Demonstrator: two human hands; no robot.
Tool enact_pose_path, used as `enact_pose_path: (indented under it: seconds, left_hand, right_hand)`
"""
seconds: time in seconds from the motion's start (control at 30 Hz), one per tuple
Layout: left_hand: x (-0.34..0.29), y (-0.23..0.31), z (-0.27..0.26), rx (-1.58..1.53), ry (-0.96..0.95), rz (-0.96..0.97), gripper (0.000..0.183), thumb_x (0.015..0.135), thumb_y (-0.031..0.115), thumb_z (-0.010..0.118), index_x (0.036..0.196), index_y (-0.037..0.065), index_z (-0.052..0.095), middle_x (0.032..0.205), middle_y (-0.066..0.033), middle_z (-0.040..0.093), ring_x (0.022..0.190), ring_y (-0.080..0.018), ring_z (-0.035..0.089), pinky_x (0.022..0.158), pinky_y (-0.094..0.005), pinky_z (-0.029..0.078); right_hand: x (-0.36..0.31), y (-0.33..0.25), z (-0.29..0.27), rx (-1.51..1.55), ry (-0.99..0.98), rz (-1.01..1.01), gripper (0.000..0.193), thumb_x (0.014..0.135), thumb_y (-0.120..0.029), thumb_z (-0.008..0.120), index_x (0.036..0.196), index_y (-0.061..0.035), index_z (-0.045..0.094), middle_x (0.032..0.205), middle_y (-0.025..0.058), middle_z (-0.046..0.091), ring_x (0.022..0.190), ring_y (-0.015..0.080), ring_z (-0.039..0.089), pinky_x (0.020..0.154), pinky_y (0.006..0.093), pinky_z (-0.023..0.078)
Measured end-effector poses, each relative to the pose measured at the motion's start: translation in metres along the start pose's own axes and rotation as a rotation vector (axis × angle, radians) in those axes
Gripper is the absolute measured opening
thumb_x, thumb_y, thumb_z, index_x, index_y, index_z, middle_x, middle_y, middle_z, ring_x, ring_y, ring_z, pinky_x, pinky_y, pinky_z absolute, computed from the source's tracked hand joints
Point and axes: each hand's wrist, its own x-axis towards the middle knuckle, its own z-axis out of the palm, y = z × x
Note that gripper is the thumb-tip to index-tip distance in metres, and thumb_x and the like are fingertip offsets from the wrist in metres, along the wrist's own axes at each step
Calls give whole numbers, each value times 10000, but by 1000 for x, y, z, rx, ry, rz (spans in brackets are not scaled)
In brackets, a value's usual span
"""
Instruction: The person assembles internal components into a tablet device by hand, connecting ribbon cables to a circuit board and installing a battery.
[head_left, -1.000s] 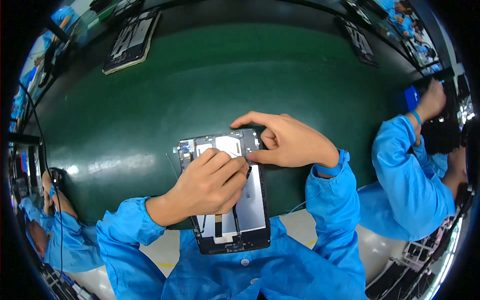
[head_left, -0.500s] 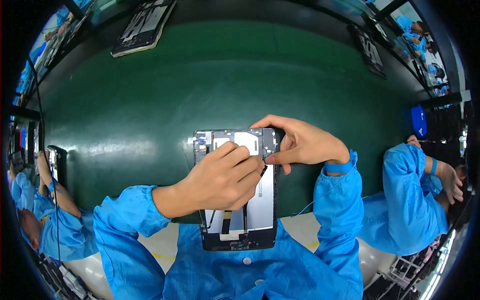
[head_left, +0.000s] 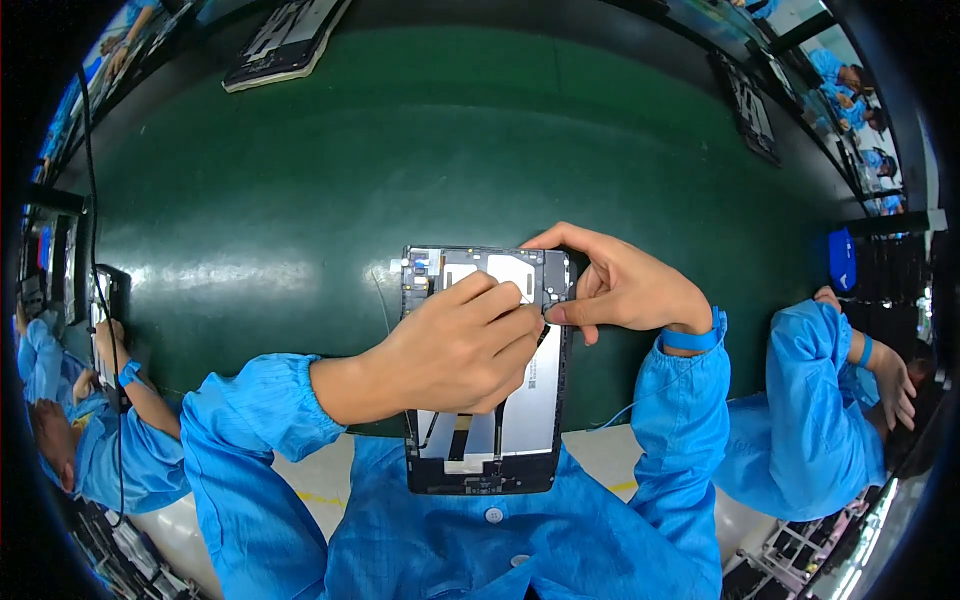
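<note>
**While the right hand (head_left: 635, 295) holds the tablet (head_left: 530, 425), the left hand (head_left: 455, 350) bends over it**

Where the green counter (head_left: 400, 150) ends by the person's body, the black tablet lies under both hands, and its bottom end sticks out past the edge. Its insides show: a big silver part, dark strips and tiny bits near the top. The right thumb (head_left: 580, 311) presses on the tablet's right side, and the other right fingers curl around that edge, so this hand has a narrow hold. The left fingers (head_left: 505, 325) are bunched close together, just beside the right thumb. I cannot tell if they pinch anything, because the hand hides their tips. A blue strap (head_left: 690, 341) goes around the right wrist.

Far back on the counter's left is another open tablet (head_left: 285, 42). One more dark tablet (head_left: 748, 108) lies far back on the right. People in blue sleeves (head_left: 822, 400) sit on both sides.
</note>
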Motion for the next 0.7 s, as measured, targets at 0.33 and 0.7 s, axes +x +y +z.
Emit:
enact_pose_path:
  seconds: [0.33,0.7]
  left_hand:
    - [2,1,3,2,42,-5,234,788,193,782,911,-6,767,988,-77,682,946,-241,594,838,-382,487]
    - [7,-2,1,-142,100,-100,195,791,80,792,976,16,797,1048,-86,754,893,-259,617,773,-398,499]
  right_hand:
    - [-2,-9,5,-55,43,45,625,961,9,799,1522,-47,528,659,-37,590,512,8,485,480,263,262]
    - [-4,-7,4,-73,70,-4,569,960,-17,800,1478,-47,567,624,-75,535,517,-7,411,510,276,215]
